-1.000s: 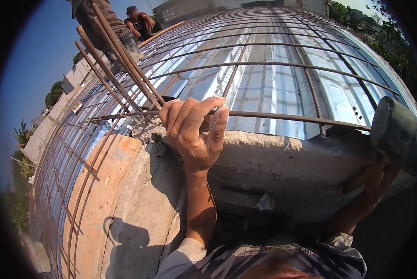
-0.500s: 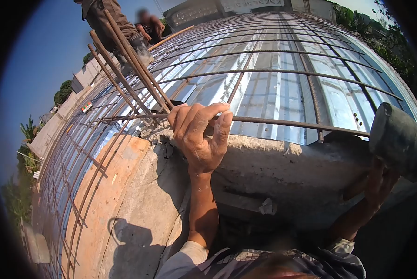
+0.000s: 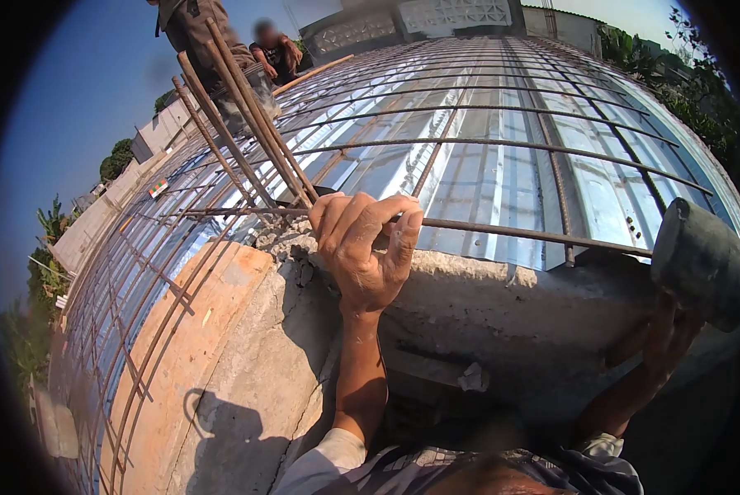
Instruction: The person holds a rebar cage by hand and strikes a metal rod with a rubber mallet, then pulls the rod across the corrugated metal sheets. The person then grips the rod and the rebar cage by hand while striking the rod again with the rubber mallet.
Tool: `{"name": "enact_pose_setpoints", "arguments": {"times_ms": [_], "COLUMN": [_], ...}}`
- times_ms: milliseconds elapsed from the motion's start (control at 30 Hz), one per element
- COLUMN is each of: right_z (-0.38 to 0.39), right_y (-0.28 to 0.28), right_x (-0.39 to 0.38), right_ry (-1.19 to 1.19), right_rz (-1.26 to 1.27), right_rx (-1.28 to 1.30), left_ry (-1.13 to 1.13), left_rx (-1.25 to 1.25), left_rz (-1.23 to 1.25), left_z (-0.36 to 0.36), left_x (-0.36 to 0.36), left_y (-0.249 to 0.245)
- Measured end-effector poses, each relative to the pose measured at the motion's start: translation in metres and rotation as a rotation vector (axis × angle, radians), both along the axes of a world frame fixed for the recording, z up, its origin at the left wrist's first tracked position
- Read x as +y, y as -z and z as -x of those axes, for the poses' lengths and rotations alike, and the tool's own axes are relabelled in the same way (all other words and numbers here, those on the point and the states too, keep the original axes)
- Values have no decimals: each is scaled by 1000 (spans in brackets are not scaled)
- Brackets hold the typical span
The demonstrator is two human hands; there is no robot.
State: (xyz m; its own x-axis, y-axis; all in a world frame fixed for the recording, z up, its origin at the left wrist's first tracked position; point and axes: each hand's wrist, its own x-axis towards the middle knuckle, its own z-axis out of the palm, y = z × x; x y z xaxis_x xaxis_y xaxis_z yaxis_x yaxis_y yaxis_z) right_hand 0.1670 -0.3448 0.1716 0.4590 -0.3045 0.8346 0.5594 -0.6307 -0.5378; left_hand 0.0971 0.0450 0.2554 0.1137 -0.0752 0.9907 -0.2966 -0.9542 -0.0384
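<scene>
My left hand (image 3: 368, 252) is closed around a horizontal rebar (image 3: 502, 232) at the roof edge, knuckles up. Just below it runs the rough top of a concrete beam (image 3: 469, 276). On the right, my right hand (image 3: 667, 330) is raised in shadow under a dark bucket (image 3: 700, 260), holding it from below. The bucket is tilted beside the end of the rebar, and its contents, if any, cannot be seen. Part of my right hand's fingers is hidden behind it.
Upright rebars (image 3: 250, 107) stand left of my left hand. A rebar grid (image 3: 502, 148) covers shiny corrugated metal sheets (image 3: 461, 194). An orange formwork board (image 3: 192, 322) lines the left edge. Two people are on the roof, one standing (image 3: 200, 37), one crouching (image 3: 277, 54).
The view has shifted slightly, so the roof and rebars appear a little lower. My left hand keeps its grip on the rebar, and the bucket stays in my right hand.
</scene>
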Motion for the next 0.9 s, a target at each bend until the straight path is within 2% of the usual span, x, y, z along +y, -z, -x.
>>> {"name": "enact_pose_setpoints", "arguments": {"times_ms": [100,533,667,767,900], "right_z": [-3,4,3,-1,-3], "right_y": [0,-2,-3,3,6], "right_x": [2,-5,-1,-5,-12], "right_ry": [-38,-101,-120,-178,-107], "right_rz": [17,-57,-20,-123,70], "right_rx": [-66,100,-6,14,-9], "left_ry": [0,14,13,42,75], "left_rx": [7,26,7,-4,51], "left_rz": [-11,-2,-9,-19,45], "left_z": [0,2,1,1,4], "left_x": [2,1,2,4,3], "left_y": [0,1,1,0,1]}}
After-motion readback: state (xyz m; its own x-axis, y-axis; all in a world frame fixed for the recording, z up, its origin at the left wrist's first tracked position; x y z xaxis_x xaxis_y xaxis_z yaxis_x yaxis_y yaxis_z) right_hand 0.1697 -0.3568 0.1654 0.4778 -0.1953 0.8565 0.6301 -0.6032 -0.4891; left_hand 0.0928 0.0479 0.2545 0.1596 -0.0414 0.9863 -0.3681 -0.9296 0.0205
